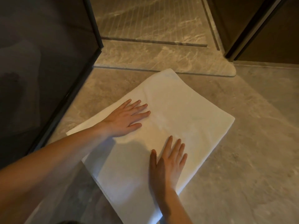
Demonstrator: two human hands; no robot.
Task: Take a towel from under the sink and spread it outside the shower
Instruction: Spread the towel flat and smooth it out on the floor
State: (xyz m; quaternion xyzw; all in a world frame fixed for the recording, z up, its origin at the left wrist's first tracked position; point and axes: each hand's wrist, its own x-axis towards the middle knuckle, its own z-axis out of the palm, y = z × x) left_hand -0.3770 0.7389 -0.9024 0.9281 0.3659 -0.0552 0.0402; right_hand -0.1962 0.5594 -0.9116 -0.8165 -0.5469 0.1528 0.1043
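Towel flat on floor; left hand, right hand pressing it, fingers straight.

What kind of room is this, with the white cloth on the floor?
Probably a bathroom, right by the shower. A white towel lies flat on the marbled floor, a dark glass panel stands at the left, and behind a low stone step lies a grooved floor, like a shower's.

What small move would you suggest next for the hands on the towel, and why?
Probably slide both hands outward: the left hand and right hand lie flat on the towel, already spread before the shower threshold, and a faint crease crosses its middle.
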